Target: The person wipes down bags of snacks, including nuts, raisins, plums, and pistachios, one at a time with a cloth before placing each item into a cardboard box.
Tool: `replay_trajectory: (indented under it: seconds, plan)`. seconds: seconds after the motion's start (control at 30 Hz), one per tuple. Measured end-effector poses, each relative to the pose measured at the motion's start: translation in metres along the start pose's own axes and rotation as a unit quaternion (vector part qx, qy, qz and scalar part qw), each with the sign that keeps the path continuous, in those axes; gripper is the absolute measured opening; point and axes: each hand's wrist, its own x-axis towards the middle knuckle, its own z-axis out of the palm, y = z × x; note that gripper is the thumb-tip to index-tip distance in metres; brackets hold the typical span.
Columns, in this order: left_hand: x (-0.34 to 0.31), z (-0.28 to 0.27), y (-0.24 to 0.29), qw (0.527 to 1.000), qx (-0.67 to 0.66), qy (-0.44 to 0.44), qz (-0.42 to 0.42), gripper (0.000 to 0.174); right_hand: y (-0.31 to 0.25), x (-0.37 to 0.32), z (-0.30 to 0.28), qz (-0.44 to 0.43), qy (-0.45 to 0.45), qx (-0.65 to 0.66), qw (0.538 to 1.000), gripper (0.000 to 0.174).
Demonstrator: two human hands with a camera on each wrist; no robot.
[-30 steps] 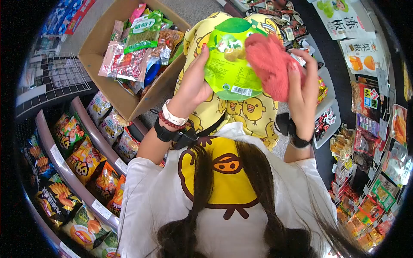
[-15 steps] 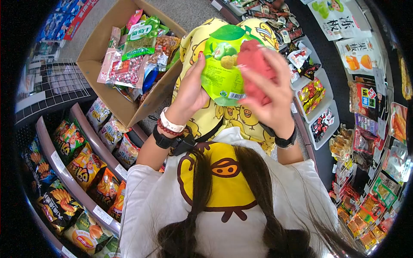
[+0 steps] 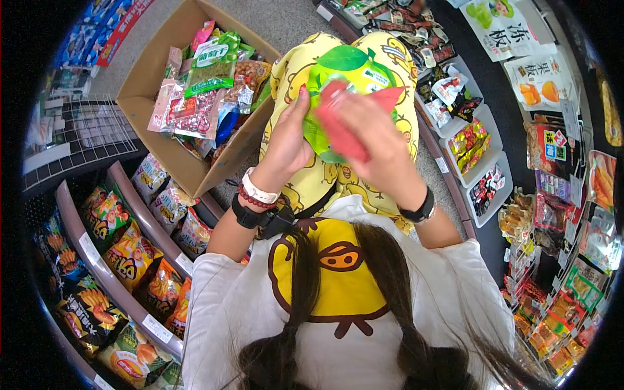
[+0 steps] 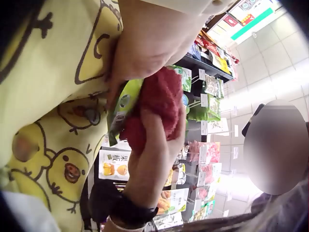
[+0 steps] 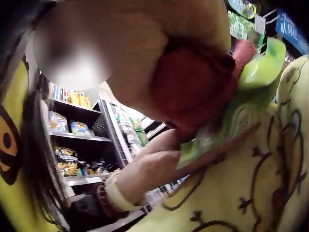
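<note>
In the head view, a green snack pouch [image 3: 383,73] with a leaf-shaped top lies over the person's lap. My left hand [image 3: 291,146] holds its left edge, thumb on the front. A red cloth [image 3: 344,138] is gripped in my right hand [image 3: 383,153] and lies against the pouch's face, covering most of its print. From the left wrist, the cloth [image 4: 161,99] appears bunched under the right fingers, beside the pouch [image 4: 124,104]. The right wrist view has the cloth [image 5: 193,89] close up, with the left hand [image 5: 149,169] at the pouch's lower edge.
An open cardboard box [image 3: 146,104] full of snack bags [image 3: 211,65] stands at the left. Below it run shelves [image 3: 123,286] of chip bags. On the right are white bins [image 3: 491,188] of small packets and hanging packages [image 3: 536,81].
My right hand has swept the red cloth leftward across the pouch, from its right edge to its middle. The left hand keeps its hold in nearly the same place.
</note>
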Motion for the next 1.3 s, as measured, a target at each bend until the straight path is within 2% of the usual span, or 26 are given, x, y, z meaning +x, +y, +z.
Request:
replay_trajectory:
  seconds: [0.1,0.13,0.23,0.27,0.3,0.37,0.43,0.47,0.5,0.53,0.57,0.63,0.73,0.8,0.83,0.93,1.0,1.03,1.1,1.13,1.17,1.23,1.27,1.3]
  plan:
    - [-0.006,0.002,0.008,0.999,0.002,-0.022,-0.047,0.048,-0.017,-0.006,0.013,-0.046,-0.076,0.091,0.992,0.057]
    - [-0.008,0.004,0.010,0.997,0.057,-0.028,-0.035,0.055,-0.022,-0.007,0.016,-0.055,-0.092,0.121,0.987,0.053]
    - [-0.002,-0.006,0.002,1.000,0.022,0.001,-0.015,0.055,-0.032,-0.004,-0.024,0.025,-0.206,0.346,0.915,0.056]
    - [-0.006,0.005,0.004,1.000,-0.006,0.028,-0.005,0.053,-0.034,-0.005,-0.039,0.027,-0.198,0.398,0.895,0.054]
    - [-0.009,0.000,0.004,0.998,-0.048,-0.043,-0.005,0.051,-0.034,-0.006,-0.046,0.009,-0.125,0.445,0.887,0.047]
    - [-0.011,-0.017,0.005,0.979,-0.118,-0.165,-0.019,0.051,-0.031,-0.012,-0.054,0.040,0.002,0.510,0.859,0.053]
    - [-0.007,-0.029,0.007,0.948,-0.152,-0.263,-0.094,0.057,-0.024,-0.021,-0.059,0.134,0.106,0.545,0.821,0.079]
    - [-0.003,-0.035,0.003,0.920,-0.167,-0.326,-0.141,0.060,-0.021,-0.025,-0.061,0.181,0.157,0.557,0.795,0.092]
    - [0.013,-0.047,-0.004,0.835,-0.218,-0.453,-0.223,0.062,-0.019,-0.027,-0.061,0.225,0.206,0.567,0.765,0.105]
    - [0.014,-0.051,-0.020,0.766,-0.300,-0.489,-0.291,0.067,-0.020,-0.022,-0.053,0.214,0.183,0.570,0.772,0.107]
    - [0.008,-0.049,-0.026,0.760,-0.315,-0.477,-0.311,0.067,-0.018,-0.021,-0.045,0.214,0.144,0.573,0.778,0.103]
    - [-0.008,-0.044,-0.032,0.799,-0.305,-0.405,-0.322,0.067,-0.013,-0.018,-0.031,0.210,0.064,0.572,0.790,0.094]
    - [-0.025,-0.040,-0.036,0.844,-0.272,-0.332,-0.323,0.066,-0.004,-0.023,-0.028,0.308,0.005,0.588,0.748,0.076]
    - [-0.029,-0.039,-0.035,0.874,-0.235,-0.290,-0.311,0.066,0.003,-0.023,-0.022,0.366,0.030,0.596,0.714,0.066]
    - [-0.031,-0.039,-0.033,0.894,-0.207,-0.266,-0.295,0.066,0.006,-0.022,-0.021,0.366,0.043,0.609,0.703,0.062]
    - [-0.040,-0.037,-0.017,0.966,-0.054,-0.150,-0.202,0.065,0.017,-0.021,-0.022,0.384,0.059,0.630,0.672,0.050]
    - [-0.041,-0.031,-0.001,0.986,0.018,-0.058,-0.154,0.065,0.023,-0.019,-0.028,0.403,0.044,0.619,0.673,0.049]
    - [-0.039,-0.027,0.006,0.989,-0.011,-0.024,-0.147,0.065,0.024,-0.018,-0.030,0.412,0.037,0.613,0.674,0.048]
    - [-0.036,-0.013,0.021,0.969,-0.179,-0.019,-0.171,0.062,0.025,-0.019,-0.028,0.414,0.032,0.566,0.713,0.046]
    - [-0.037,-0.015,0.022,0.963,-0.184,-0.050,-0.190,0.054,0.025,-0.021,-0.023,0.412,0.041,0.534,0.737,0.046]
    - [-0.037,-0.017,0.019,0.974,-0.136,-0.045,-0.178,0.053,0.023,-0.021,-0.019,0.411,0.049,0.501,0.760,0.045]
    - [-0.037,-0.021,0.008,0.987,-0.037,-0.037,-0.151,0.050,0.019,-0.017,-0.013,0.375,0.100,0.300,0.872,0.047]
    - [-0.033,-0.024,0.004,0.984,-0.049,-0.046,-0.162,0.046,0.016,-0.015,-0.010,0.349,0.123,0.191,0.909,0.048]
    - [-0.030,-0.024,-0.001,0.984,-0.067,-0.050,-0.159,0.044,0.013,-0.014,-0.004,0.277,0.136,0.111,0.945,0.050]
